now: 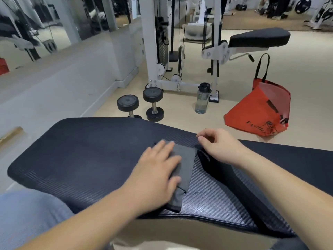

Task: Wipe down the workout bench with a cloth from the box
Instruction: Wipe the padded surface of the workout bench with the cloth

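Lying flat across the middle of the frame, one grey cloth (185, 165) is resting on the black padded tabletop (81, 159), which is filling the lower half of the head view from left to right. One left grip (158, 170) is pressing down on the cloth's left part with straight, spread fingers, so it is staying wide rather than closing round the fabric. One right grip (219, 145) is sitting just right of the cloth, near the tabletop's far edge, with its fingers curling inward. I cannot tell whether it is pinching anything or holding nothing. A dark band (234, 186) is running diagonally over the tabletop from below this grip toward the lower right. It is not clear if this is a gap, a strap or a shadow.

At the bottom centre, one tan cardboard box (189, 233) is showing only its top edge, just below the tabletop. A knee in blue denim (27, 217) is filling the lower left corner.

On the floor beyond the tabletop, two dumbbells (153, 103) are standing side by side at upper centre. One clear water bottle (202, 100) is standing upright to their right. One red tote bag (259, 112) is slumping further right. One white cable machine (155, 42) is rising behind them. One second padded seat (259, 37) is jutting out at upper right.
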